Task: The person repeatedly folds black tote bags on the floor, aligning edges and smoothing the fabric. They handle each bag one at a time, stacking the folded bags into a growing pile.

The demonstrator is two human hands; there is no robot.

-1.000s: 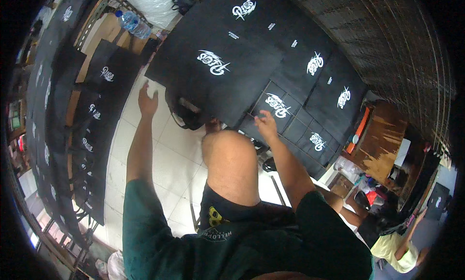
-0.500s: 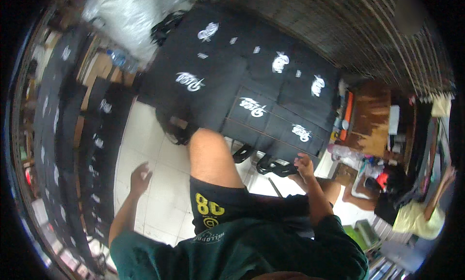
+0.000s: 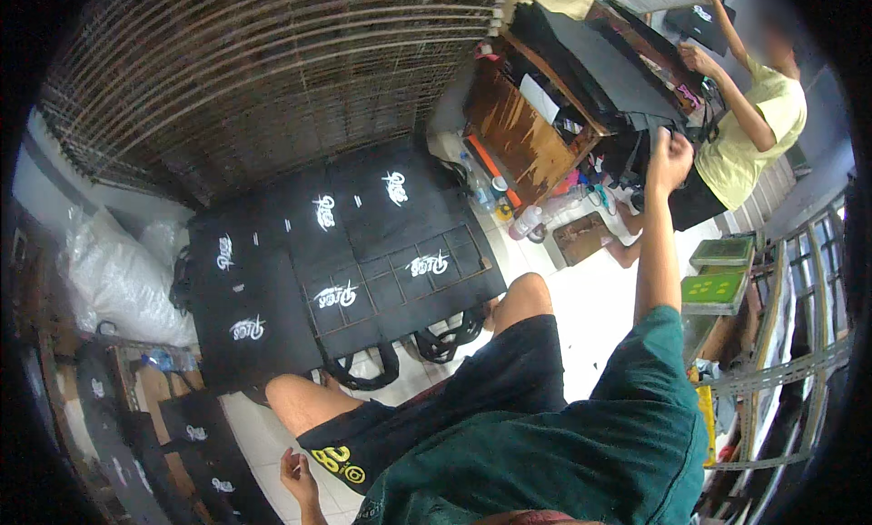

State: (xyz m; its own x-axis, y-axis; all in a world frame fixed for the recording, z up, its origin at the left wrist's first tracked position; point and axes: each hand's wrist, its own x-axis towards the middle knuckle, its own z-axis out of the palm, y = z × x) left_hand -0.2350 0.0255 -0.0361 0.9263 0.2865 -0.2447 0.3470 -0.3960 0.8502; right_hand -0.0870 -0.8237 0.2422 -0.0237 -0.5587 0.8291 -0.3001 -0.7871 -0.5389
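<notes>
- Since the earlier frame, right hand (image 3: 669,149) has risen from the bags' handles; it now grips black fabric (image 3: 636,123) at the table (image 3: 520,130).
- Left hand (image 3: 298,476): loosely open, empty, by the thigh.
- Seven printed bags (image 3: 341,252) cover the floor; bare tile (image 3: 590,293) lies right.

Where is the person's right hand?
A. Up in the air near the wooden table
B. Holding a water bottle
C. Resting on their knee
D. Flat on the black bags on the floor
A: the right hand is raised at the end of an outstretched arm beside the wooden table, well away from the black bags on the floor.
</notes>
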